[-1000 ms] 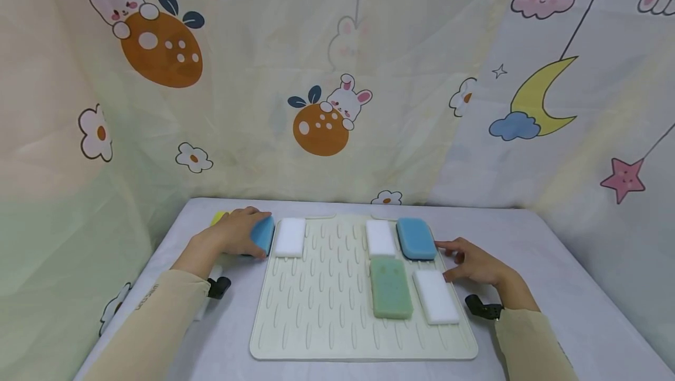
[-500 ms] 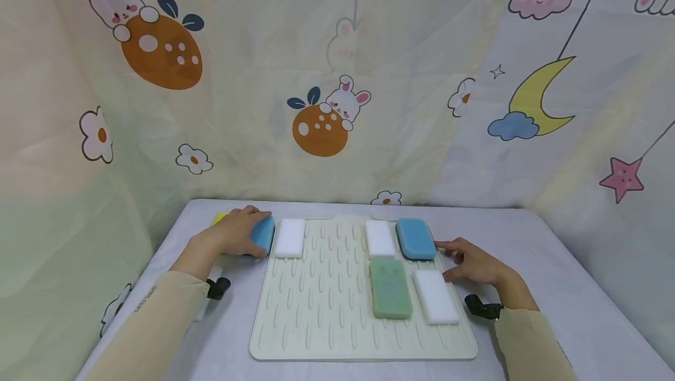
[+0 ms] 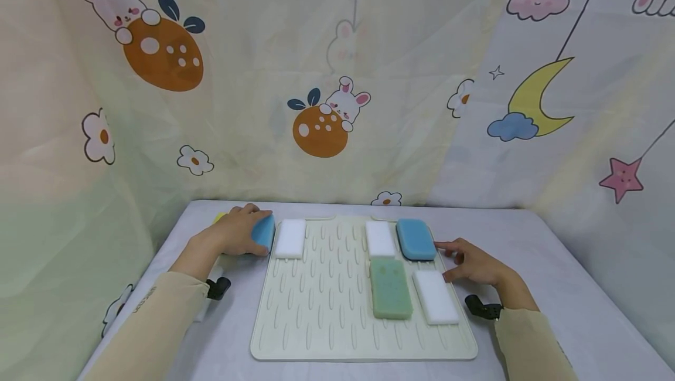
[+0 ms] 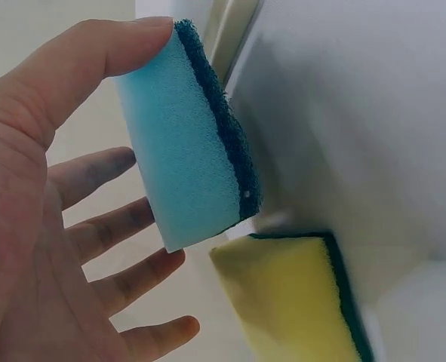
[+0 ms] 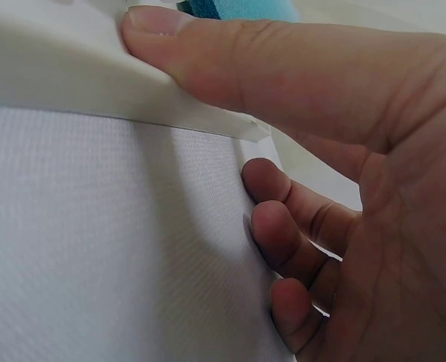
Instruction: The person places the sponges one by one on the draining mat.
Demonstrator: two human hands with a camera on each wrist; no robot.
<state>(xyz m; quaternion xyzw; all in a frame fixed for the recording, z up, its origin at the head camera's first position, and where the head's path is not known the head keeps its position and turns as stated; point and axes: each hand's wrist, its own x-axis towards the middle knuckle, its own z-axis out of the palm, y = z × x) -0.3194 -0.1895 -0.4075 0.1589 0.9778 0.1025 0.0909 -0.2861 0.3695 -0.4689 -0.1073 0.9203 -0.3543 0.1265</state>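
My left hand (image 3: 238, 232) grips a blue scouring sponge (image 4: 179, 143) just left of the pale ribbed mat (image 3: 316, 305). The thumb lies on one edge of that sponge and the fingertips are on its far side, with its dark scouring layer facing away from the palm. Below it in the left wrist view is a yellow sponge (image 4: 283, 290) with a green scouring layer. My right hand (image 3: 474, 262) rests at the mat's right rim, thumb on the rim and other fingers loosely bent. Its index fingertip is right by another blue sponge (image 3: 416, 239) on the mat.
On the mat lie a white block (image 3: 290, 238) at back left, a second white block (image 3: 380, 238), a green sponge (image 3: 391, 288) and a third white block (image 3: 436, 296) towards the right. A white cloth covers the table (image 3: 559, 287); a printed curtain (image 3: 237, 123) hangs behind.
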